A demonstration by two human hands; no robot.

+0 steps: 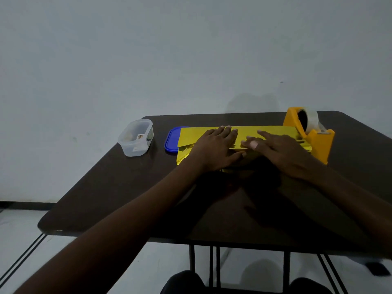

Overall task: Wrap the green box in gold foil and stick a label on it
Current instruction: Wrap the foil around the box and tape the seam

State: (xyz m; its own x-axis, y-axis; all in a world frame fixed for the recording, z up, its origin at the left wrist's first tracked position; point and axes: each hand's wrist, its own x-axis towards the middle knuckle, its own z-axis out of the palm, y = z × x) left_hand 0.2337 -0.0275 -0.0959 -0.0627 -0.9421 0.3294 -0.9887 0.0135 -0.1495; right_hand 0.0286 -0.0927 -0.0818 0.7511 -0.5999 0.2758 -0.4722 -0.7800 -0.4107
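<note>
While my knees sat in shadow under the near edge of the dark worktop (118,200), both of my arms reached out across it to the gold foil (244,132), which lay toward the far side. My left hand (216,147) rested flat on the foil with its fingers straight and close together, so that grip was fully open and only pressing, holding nothing. My right hand (282,149) lay just beside it, also flat, its fingers stretched leftward along the folded flap; that grip too was open and merely smoothing.

I could not see the green box at all. I judged it to be under the foil beneath my palms, since one flap was already folded over toward me and the sheet sat raised there, but the frame did not show it. So the wrap looked begun, not finished: the long seam seemed pressed down but untaped, and the foil's ends on the left and right stood out unfolded.

Beyond my right hand the orange tape dispenser (318,143) touched the foil's right end, its clear roll ready. Left of the foil the blue lid (170,141) peeked out from under the sheet, and further left stood the clear tub (135,139) holding what looked like labels. Taping, end folds and the label were all still to do.
</note>
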